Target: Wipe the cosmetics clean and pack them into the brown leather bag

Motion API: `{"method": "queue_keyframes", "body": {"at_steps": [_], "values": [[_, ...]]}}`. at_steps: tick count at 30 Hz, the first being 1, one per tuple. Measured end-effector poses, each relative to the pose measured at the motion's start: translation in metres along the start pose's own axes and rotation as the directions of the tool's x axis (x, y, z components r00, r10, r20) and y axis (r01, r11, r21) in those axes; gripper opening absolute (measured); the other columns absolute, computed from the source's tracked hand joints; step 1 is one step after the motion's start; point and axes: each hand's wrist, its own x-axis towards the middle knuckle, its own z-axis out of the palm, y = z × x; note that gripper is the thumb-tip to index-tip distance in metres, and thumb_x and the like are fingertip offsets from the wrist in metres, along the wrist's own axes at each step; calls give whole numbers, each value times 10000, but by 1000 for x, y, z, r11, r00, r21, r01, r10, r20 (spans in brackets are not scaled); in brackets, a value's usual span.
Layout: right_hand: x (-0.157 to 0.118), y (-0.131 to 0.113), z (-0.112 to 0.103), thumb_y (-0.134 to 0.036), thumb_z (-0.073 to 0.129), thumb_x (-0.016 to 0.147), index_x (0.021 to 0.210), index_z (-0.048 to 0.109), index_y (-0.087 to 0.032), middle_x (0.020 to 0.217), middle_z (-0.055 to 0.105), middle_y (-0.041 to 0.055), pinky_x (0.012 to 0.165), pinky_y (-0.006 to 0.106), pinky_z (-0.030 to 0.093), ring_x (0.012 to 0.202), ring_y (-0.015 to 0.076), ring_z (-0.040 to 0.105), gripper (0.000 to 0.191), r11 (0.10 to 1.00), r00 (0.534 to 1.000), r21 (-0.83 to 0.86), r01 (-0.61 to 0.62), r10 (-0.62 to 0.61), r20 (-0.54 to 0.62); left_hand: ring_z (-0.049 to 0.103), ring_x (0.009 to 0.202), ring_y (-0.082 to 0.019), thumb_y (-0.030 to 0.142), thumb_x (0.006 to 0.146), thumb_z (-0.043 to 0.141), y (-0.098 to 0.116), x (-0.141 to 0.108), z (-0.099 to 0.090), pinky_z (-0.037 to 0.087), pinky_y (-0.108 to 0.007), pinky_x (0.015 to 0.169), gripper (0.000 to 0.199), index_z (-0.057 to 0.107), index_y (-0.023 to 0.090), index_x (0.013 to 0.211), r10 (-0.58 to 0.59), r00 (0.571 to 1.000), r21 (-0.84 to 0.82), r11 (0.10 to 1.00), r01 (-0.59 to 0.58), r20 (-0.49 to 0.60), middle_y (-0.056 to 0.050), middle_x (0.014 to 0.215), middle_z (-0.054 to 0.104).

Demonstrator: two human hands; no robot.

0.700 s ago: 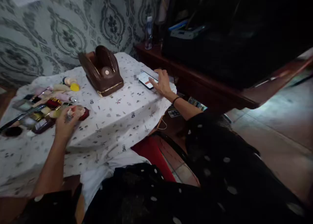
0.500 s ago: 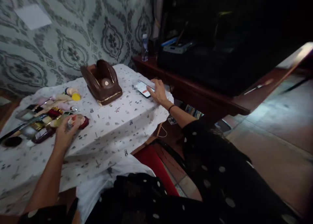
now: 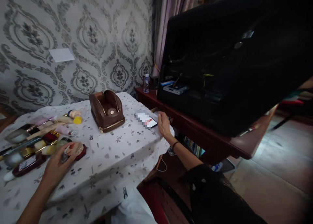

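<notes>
At the near left of the cloth-covered table, my left hand (image 3: 58,163) has its thumb and fingers around a small clear and dark red item (image 3: 79,150), perhaps a bottle; it rests on the cloth. Beside that hand lie several cosmetics, among them a dark red bottle (image 3: 28,165) with a white cap, a pink tube (image 3: 63,130) and a yellow-capped piece (image 3: 77,119). My right hand (image 3: 163,124) is at the table's right edge with fingers stretched out, just right of a phone (image 3: 149,121) whose lit screen is partly blurred out. It holds nothing that I can see.
A brown cosmetic bag (image 3: 107,111) stands unzipped at the table's back middle. To the right, a dark red wooden stand (image 3: 186,118) carries a large black television (image 3: 220,64) and a water bottle (image 3: 146,84). A patterned wall is behind the table.
The view has tilted up, so everything sits lower. My right hand has drawn back from the phone's screen to its right side. My left hand keeps its grip on the small item.
</notes>
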Motion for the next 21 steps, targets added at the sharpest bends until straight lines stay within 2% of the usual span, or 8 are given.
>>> {"method": "queue_keyframes", "body": {"at_steps": [7, 14, 19, 21], "values": [[1, -2, -2, -547, 311, 958, 1095, 598, -152, 1101, 661, 172, 922, 463, 459, 1002, 281, 607, 507, 999, 999, 5, -40, 40, 28, 658, 1102, -283, 620, 753, 533, -5, 3, 4, 530, -391, 953, 525, 626, 263, 1127, -28, 1000, 14, 1000, 28, 1, -30, 1184, 700], [0, -4, -5, -534, 302, 968, 1117, 592, -155, 1103, 668, 171, 925, 461, 462, 1005, 283, 619, 500, 997, 996, 0, -71, 71, 61, 650, 1123, -304, 666, 724, 527, -12, 5, 6, 513, -437, 987, 578, 619, 281, 1145, -40, 998, 19, 999, 39, 40, -38, 1200, 695], [-3, -6, -6, -561, 284, 970, 1156, 580, -171, 1130, 674, 163, 899, 444, 479, 991, 278, 633, 524, 996, 993, 13, -85, 84, 79, 631, 1162, -322, 669, 766, 486, -28, 4, 11, 511, -467, 993, 594, 591, 282, 1204, -5, 1000, 94, 996, 2, 28, -62, 1260, 663], [-4, -7, -6, -578, 270, 972, 1174, 574, -177, 1123, 679, 157, 888, 437, 485, 981, 274, 639, 542, 995, 992, 20, -99, 96, 85, 638, 1159, -314, 658, 792, 468, -34, 3, 14, 527, -447, 980, 589, 575, 281, 1232, 48, 999, 127, 991, -50, 18, -65, 1263, 665]]}}
